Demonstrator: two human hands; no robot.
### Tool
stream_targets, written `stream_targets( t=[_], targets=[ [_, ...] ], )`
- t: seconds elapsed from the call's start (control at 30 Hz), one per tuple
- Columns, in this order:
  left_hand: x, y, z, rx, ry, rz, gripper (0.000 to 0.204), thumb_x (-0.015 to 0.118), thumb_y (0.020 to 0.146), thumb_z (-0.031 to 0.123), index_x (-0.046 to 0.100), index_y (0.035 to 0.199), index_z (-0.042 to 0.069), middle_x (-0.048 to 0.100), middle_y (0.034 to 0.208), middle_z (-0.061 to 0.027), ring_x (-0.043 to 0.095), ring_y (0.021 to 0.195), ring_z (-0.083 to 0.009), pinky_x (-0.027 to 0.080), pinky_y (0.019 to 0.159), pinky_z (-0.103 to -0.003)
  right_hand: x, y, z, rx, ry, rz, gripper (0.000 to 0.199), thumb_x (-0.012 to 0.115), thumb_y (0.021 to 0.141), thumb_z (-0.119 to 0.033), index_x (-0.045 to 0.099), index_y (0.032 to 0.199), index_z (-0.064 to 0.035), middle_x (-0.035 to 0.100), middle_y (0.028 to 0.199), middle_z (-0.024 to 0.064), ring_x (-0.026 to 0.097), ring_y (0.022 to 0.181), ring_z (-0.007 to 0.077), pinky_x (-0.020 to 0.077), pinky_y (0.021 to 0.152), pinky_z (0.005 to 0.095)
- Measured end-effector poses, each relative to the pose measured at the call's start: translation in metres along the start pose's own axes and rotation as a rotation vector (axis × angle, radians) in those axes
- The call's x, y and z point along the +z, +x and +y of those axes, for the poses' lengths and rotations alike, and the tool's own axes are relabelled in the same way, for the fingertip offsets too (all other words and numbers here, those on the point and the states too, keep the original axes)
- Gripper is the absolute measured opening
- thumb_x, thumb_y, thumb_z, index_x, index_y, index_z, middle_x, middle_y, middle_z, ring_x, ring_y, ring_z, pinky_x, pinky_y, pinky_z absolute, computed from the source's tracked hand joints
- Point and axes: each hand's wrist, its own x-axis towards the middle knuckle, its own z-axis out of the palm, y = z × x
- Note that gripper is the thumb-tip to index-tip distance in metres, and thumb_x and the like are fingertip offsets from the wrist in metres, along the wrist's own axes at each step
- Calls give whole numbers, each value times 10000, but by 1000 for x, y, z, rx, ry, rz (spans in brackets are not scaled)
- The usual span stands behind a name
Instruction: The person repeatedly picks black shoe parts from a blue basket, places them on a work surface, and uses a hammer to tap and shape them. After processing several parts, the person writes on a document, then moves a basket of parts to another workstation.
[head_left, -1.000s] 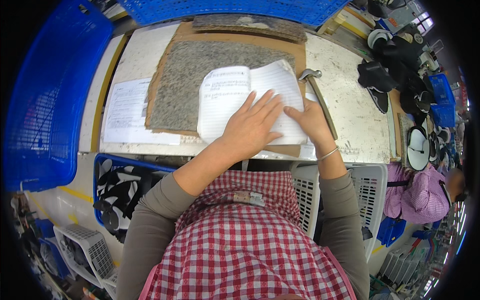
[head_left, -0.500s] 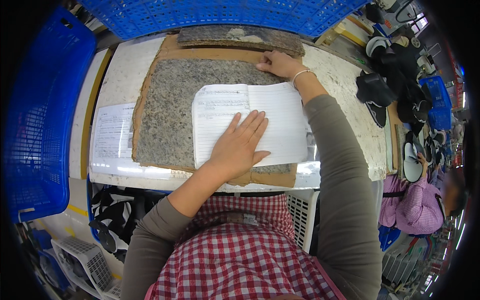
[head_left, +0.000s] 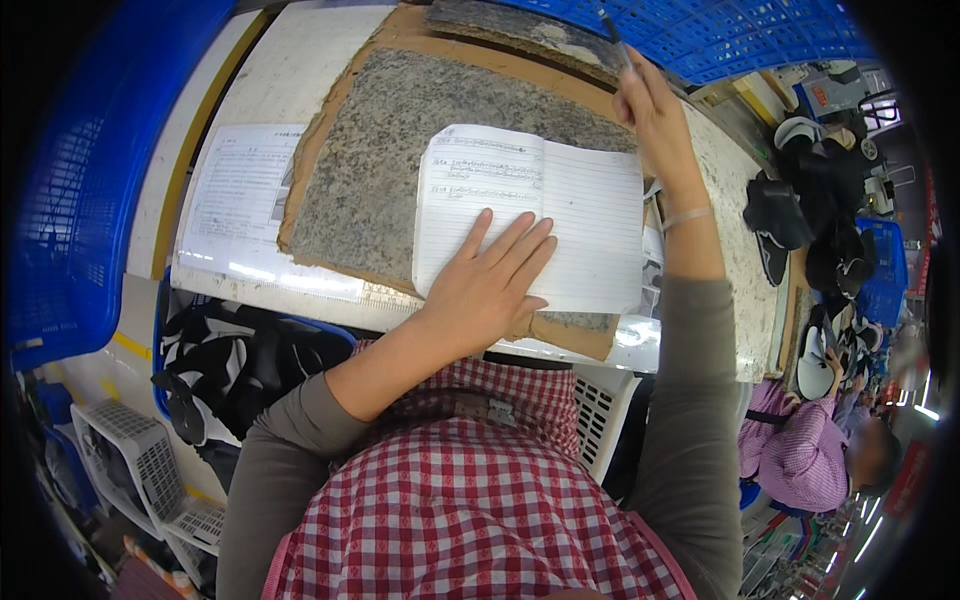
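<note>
An open lined notebook (head_left: 592, 245) lies on a grey speckled slab (head_left: 350, 165), with handwriting on its left page and a right page of plain lines. My left hand (head_left: 490, 285) rests flat across the lower middle of the notebook, fingers stretched out and pressing on both pages. Beyond the notebook's far right corner, my right hand (head_left: 655, 115) is raised with its fingers closed round a slim pen (head_left: 613, 38). The pen's dark end points up and away, toward the blue crate; its outline is slightly blurred.
Brown cardboard (head_left: 575, 338) lies under the slab on the white table (head_left: 225, 85). Printed sheets (head_left: 230, 190) sit at left. Blue crates (head_left: 75, 190) stand left and at the back. Black shoes (head_left: 780, 215) are at right, near a person in a pink checked top (head_left: 800, 455).
My right hand has lifted off the slab's far edge and moved right, and a pen now shows in it. My left hand stays on the notebook. The whole view has turned somewhat.
</note>
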Motion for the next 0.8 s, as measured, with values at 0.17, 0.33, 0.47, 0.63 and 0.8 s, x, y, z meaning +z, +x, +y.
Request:
stream_targets(
  t=[0.17, 0.33, 0.47, 0.63, 0.8],
  targets=[
    [7, 3, -2, -4, -1, -2, 712, 658, 954, 405, 432, 1544, 76, 394, 1624, -113, 321, 1528, -283, 194, 1257, -567, 25, -83, -43, -4, 354, -222, 375, 499, 1062, -189, 515, 1406, -42, 642, 877, 38, 580, 793, 120, 502, 724, 298],
    [-3, -2, -4, 12, -57, -18, 765, 700, 917, 408, 420, 1553, 88, 381, 1632, -106, 279, 1549, -280, 166, 1268, -577, 52, -127, -60, -19, 545, -130, 345, 518, 1040, -128, 509, 1367, -18, 681, 1107, 132, 603, 938, 147, 497, 823, 287],
    [-13, -6, -13, 119, -83, -95, 877, 804, 819, 346, 413, 1548, 57, 386, 1621, -136, 278, 1549, -287, 184, 1276, -566, 44, -135, -69, -29, 410, -45, 386, 532, 1077, -206, 473, 1390, 14, 722, 1119, 146, 631, 995, 177, 504, 853, 301],
    [-7, -7, -18, 48, -218, 25, 911, 854, 760, 263, 426, 1520, 3, 412, 1594, -168, 333, 1521, -310, 241, 1277, -508, 41, -123, -69, -150, 1307, 46, 389, 479, 1108, -385, 553, 1379, -115, 705, 917, 49, 558, 796, 139, 454, 682, 274],
    [-3, 1, -18, 22, -251, 21, 884, 835, 785, 318, 441, 1506, -6, 433, 1579, -175, 343, 1514, -314, 239, 1275, -516, 87, -106, -59, 248, 1360, 167, 246, 585, 1067, -365, 621, 1159, -139, 655, 959, 45, 521, 763, 132, 425, 644, 244]
  ],
)
